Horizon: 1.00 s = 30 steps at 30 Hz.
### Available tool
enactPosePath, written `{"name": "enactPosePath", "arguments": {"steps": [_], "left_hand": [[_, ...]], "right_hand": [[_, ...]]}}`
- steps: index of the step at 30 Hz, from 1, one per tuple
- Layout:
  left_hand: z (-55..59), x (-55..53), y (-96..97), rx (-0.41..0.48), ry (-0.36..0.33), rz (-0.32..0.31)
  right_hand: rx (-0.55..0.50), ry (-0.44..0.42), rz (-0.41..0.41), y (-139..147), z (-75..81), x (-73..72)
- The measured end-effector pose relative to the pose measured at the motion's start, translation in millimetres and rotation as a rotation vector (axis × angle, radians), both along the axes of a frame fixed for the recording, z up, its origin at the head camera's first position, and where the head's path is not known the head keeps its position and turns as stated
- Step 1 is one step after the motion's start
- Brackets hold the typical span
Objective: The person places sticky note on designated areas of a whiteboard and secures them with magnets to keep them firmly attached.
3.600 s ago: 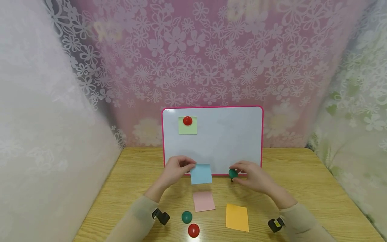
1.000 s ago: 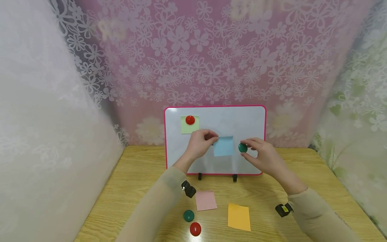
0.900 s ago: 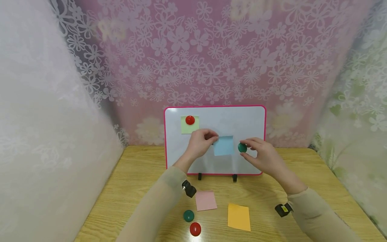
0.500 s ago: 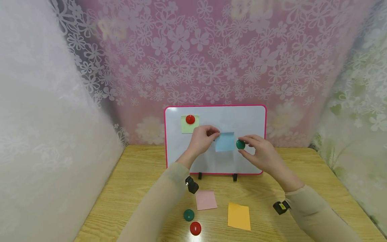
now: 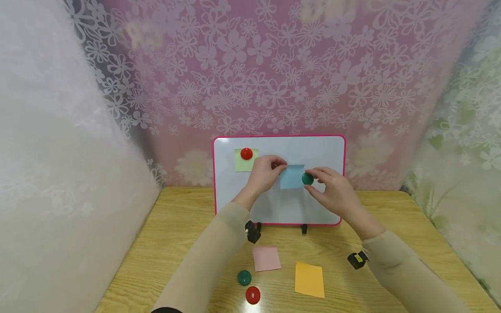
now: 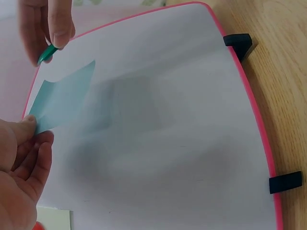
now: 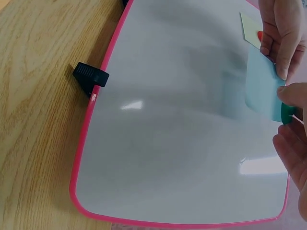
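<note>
My left hand (image 5: 265, 174) pinches a light blue sticky note (image 5: 291, 178) by its upper left corner. The note hangs in front of the whiteboard (image 5: 274, 206); in the left wrist view the blue note (image 6: 64, 98) stands off the board and casts a shadow on it. Between thumb and fingers my right hand (image 5: 332, 188) holds a round green magnet (image 5: 307, 178) at the note's right edge. From the right wrist, the green magnet (image 7: 287, 112) is partly hidden by the thumb. A red magnet (image 5: 246, 154) sits over a pale green note (image 5: 240, 165) on the board's upper left.
On the wooden table (image 5: 176, 226) lie a pink note (image 5: 267, 258), an orange note (image 5: 309, 280), a second green magnet (image 5: 244, 278) and a second red magnet (image 5: 252, 295). Black feet (image 5: 304, 229) support the pink-framed board. A floral curtain (image 5: 250, 87) hangs behind it.
From low by the board's bottom edge, both hands have risen, carrying the blue note up and rightward. The green magnet has come in from the right to the note's edge.
</note>
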<state>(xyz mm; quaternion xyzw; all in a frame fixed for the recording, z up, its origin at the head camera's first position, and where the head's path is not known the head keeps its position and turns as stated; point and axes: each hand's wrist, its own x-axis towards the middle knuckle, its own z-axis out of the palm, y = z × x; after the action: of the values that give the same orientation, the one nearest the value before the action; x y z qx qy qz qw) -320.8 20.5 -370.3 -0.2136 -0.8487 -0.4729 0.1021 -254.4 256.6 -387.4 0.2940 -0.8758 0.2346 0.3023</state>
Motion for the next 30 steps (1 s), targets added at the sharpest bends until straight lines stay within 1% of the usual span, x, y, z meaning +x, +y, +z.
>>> {"name": "enactPosePath", "arguments": {"steps": [8, 11, 17, 26, 30], "left_hand": [[2.8, -4.7, 3.9, -0.028, 0.03, -0.001], [4.5, -6.4, 4.9, -0.034, 0.032, -0.003], [8.8, -11.3, 7.0, -0.034, 0.03, 0.012], [16.3, -16.9, 13.4, -0.047, 0.051, 0.02], [17.2, -20.4, 15.7, -0.059, 0.044, 0.032]], "right_hand": [[-0.017, -0.002, -0.009, -5, 1.1, -7.4], [-0.026, -0.005, -0.016, -5, 1.4, -10.9], [-0.029, -0.008, -0.028, -5, 1.2, -20.6], [-0.057, 0.019, -0.058, -7, 5.7, -29.1], [-0.056, 0.037, -0.067, -10, 8.7, -35.0]]}}
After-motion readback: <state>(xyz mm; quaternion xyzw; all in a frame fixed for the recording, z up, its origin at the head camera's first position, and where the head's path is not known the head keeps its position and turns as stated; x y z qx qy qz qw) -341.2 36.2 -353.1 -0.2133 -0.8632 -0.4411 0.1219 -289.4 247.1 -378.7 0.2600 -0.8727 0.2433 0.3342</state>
